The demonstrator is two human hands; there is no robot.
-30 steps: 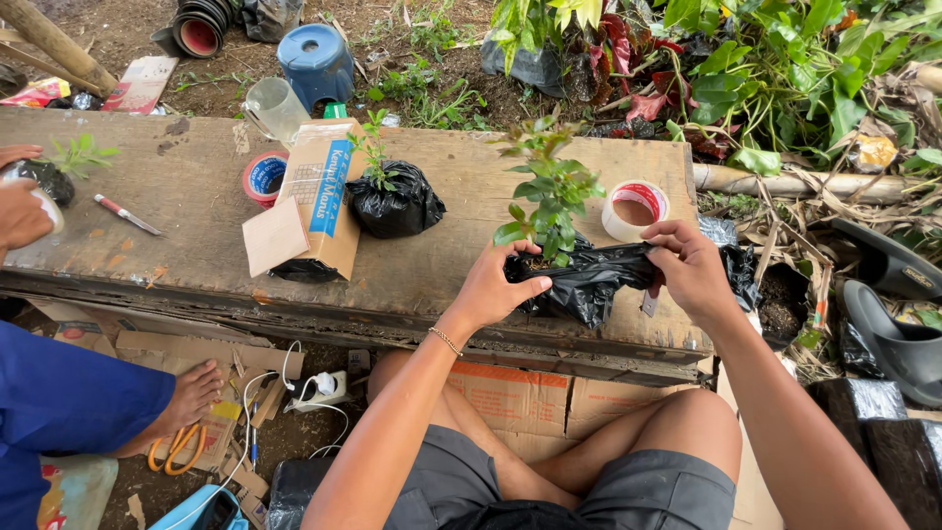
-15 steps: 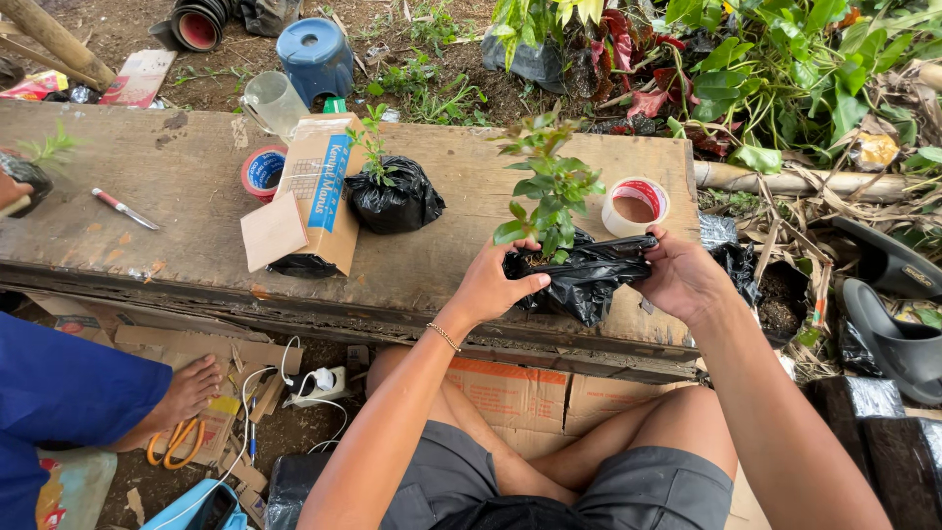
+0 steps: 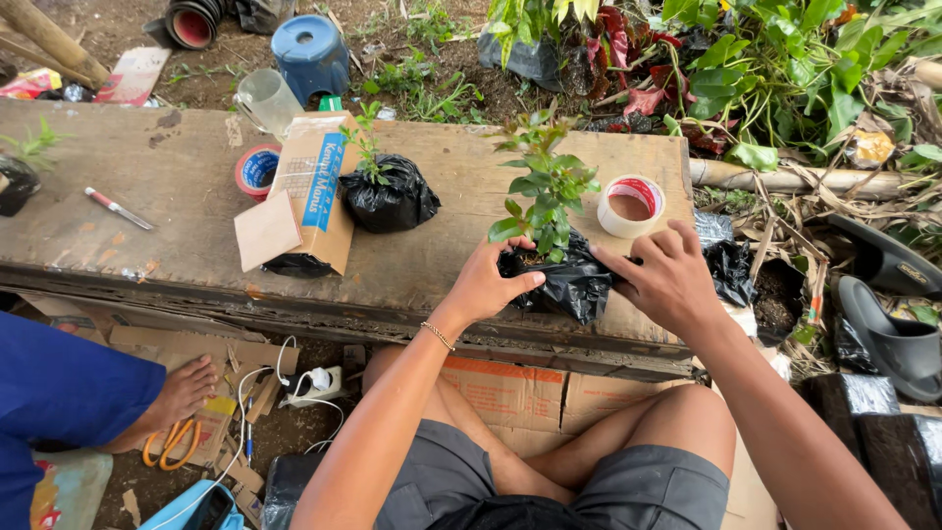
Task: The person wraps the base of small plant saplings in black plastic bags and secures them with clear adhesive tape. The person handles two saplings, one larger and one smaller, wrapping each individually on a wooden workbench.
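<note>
Holding the crinkly black plastic bag [image 3: 564, 280] with its small green leafy plant [image 3: 545, 191] at 6 o'clock on the worn wooden table [image 3: 147, 245], left hand [image 3: 491, 280] and right hand [image 3: 667, 275] pinch its sides; gentle squeezing should keep the stem straight.

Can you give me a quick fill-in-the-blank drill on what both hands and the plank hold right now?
1. The left hand and right hand both hold a ____ plastic bag with a seedling in it.
2. The tape roll nearest the right hand lies on the wooden ____.
3. The cardboard box lies between the other tape roll and a second bagged ____.

Missing words: black; plank; seedling
</note>
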